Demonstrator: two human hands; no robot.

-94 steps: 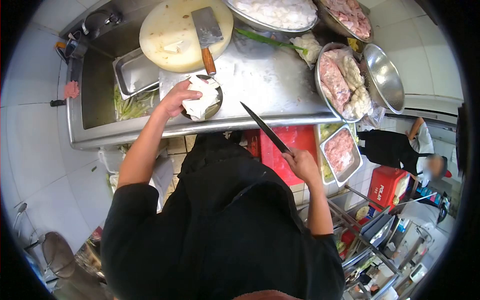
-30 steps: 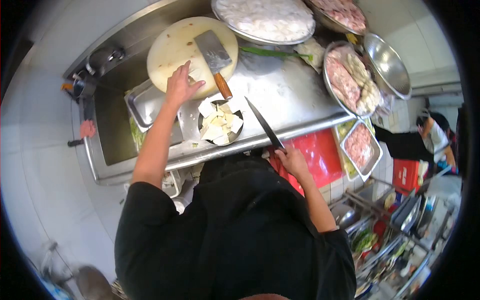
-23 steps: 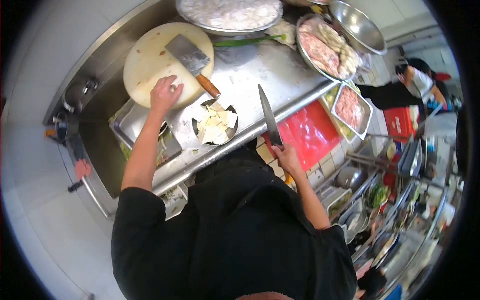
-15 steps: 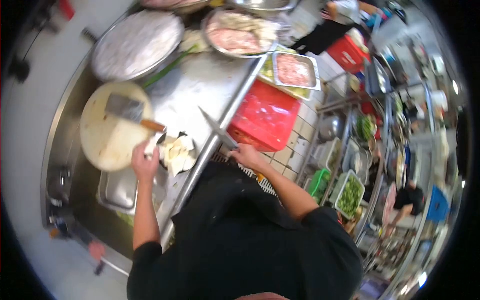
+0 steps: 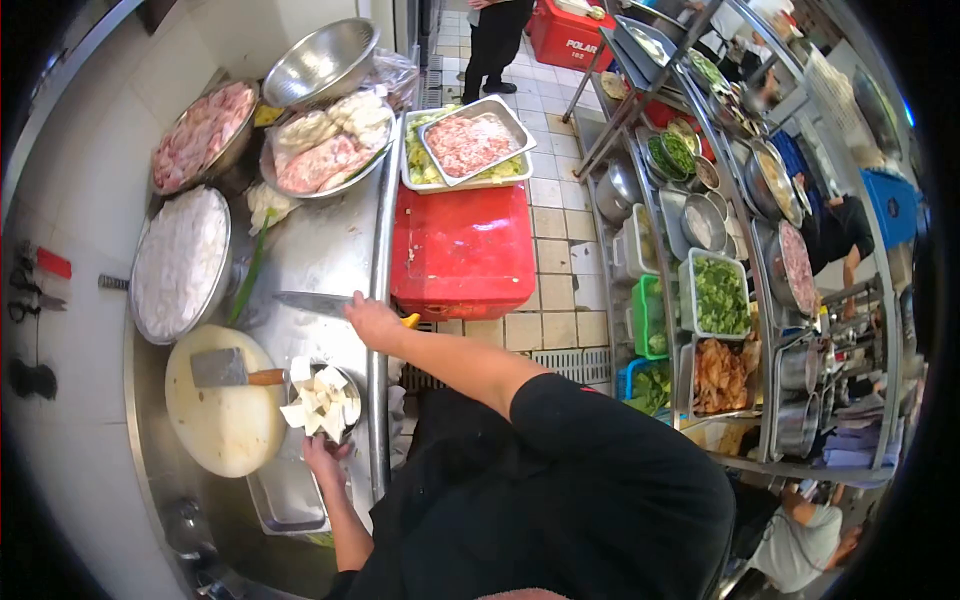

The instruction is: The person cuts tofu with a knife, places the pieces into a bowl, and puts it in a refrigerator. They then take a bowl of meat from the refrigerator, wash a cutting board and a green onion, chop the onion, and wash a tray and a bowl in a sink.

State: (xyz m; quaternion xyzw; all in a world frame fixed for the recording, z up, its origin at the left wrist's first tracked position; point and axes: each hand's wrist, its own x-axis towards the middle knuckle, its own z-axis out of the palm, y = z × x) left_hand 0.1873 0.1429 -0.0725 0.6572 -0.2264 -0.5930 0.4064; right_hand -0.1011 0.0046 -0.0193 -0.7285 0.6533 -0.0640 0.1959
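Note:
My right hand (image 5: 375,324) is closed round the handle of a long knife (image 5: 312,303), its blade pointing left, low over the steel counter (image 5: 325,240). White cut blocks fill a small metal bowl (image 5: 352,402) at the counter's near end. At the bowl's near rim, my left hand (image 5: 326,462) has its fingers bent against it, partly hidden. Left of the bowl, a cleaver (image 5: 220,368) lies on a round cutting board (image 5: 215,425), its wooden handle reaching toward the blocks. A long green stalk (image 5: 250,275) rests farther up the counter.
Bowls of pale food (image 5: 180,265) and raw meat (image 5: 205,135) stand at the back left. A red cooler (image 5: 463,250) beside the counter bears trays, one with minced meat (image 5: 467,145). Shelves with greens (image 5: 720,295) stand right. A person (image 5: 495,45) stands beyond; others are at right.
The view has turned and shifted. My right hand has brought the knife round so its blade points left. My left hand has moved from the bowl's left side to its near rim.

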